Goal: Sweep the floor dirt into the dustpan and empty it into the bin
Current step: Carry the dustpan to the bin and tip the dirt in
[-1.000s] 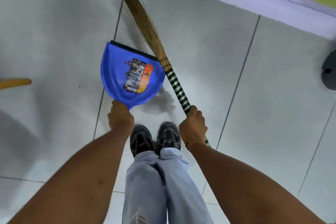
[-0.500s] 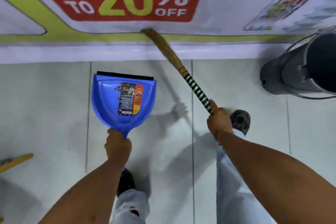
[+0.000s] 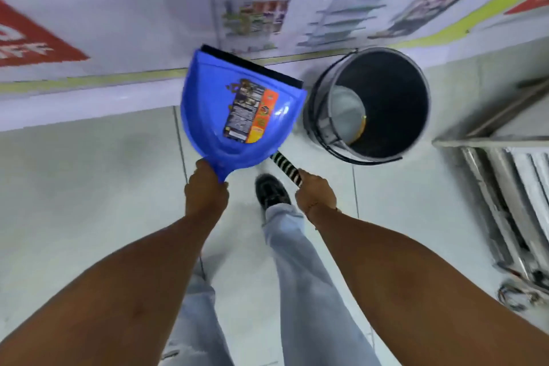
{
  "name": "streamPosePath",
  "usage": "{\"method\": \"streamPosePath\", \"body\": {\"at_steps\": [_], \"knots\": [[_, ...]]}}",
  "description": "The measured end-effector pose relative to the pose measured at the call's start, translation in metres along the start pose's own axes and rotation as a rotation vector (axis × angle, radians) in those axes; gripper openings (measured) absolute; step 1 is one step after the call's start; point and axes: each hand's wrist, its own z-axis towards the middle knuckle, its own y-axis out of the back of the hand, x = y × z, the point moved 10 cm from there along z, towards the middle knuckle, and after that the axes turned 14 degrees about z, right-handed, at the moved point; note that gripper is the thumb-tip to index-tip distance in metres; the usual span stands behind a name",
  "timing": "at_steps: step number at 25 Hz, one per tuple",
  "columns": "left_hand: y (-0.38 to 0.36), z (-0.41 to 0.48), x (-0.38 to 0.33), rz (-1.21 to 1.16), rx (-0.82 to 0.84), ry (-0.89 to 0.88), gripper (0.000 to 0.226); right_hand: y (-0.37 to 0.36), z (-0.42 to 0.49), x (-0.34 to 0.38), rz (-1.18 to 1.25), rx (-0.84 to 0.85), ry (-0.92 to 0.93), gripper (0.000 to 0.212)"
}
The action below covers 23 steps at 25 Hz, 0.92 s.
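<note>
Head camera shows the left hand (image 3: 206, 187) closed on the handle of the blue dustpan (image 3: 237, 110), held up just left of the open bin (image 3: 383, 104). Its black lip points away, toward the wall. The right hand (image 3: 316, 192) grips the striped broom handle (image 3: 285, 165); the bristles are probably hidden behind the pan. To empty, the pan must go rightward.

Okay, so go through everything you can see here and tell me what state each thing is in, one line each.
Dustpan: lifted off the floor, held by its handle, lip toward the bin, brown bits by the label.
Broom: striped handle gripped, bristles hidden behind the dustpan.
Bin: open, no lid, tilted toward the camera, not yet tipped into.
Left hand: closed on the dustpan handle.
Right hand: closed on the broom handle.
</note>
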Motion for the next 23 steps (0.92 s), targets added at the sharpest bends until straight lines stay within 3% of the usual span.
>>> {"method": "streamPosePath", "body": {"at_steps": [3, 7, 10, 12, 15, 18, 23], "knots": [[-0.009, 0.009, -0.094, 0.149, -0.003, -0.314, 0.045, 0.004, 0.016, -0.036, 0.025, 0.026, -0.056, 0.052], [-0.010, -0.006, -0.166, 0.279, 0.008, -0.647, 0.044, -0.003, 0.009, -0.059, 0.049, 0.058, -0.079, 0.052], [-0.019, -0.021, -0.203, 0.233, 0.176, -0.784, 0.038, -0.005, 0.003, -0.063, 0.083, 0.075, -0.078, 0.052], [-0.026, -0.020, -0.220, 0.225, 0.287, -0.727, 0.030, -0.002, 0.001, -0.064, 0.100, 0.075, -0.077, 0.053], [-0.034, -0.022, -0.245, 0.244, 0.394, -0.604, 0.043, 0.002, -0.001, -0.067, 0.136, 0.074, -0.075, 0.054], [-0.043, -0.019, -0.255, 0.020, 0.528, -0.379, 0.042, 0.011, -0.003, -0.073, 0.172, 0.073, -0.083, 0.056], [-0.048, -0.019, -0.251, -0.110, 0.604, -0.245, 0.036, 0.022, -0.003, -0.077, 0.194, 0.042, -0.091, 0.054]]}}
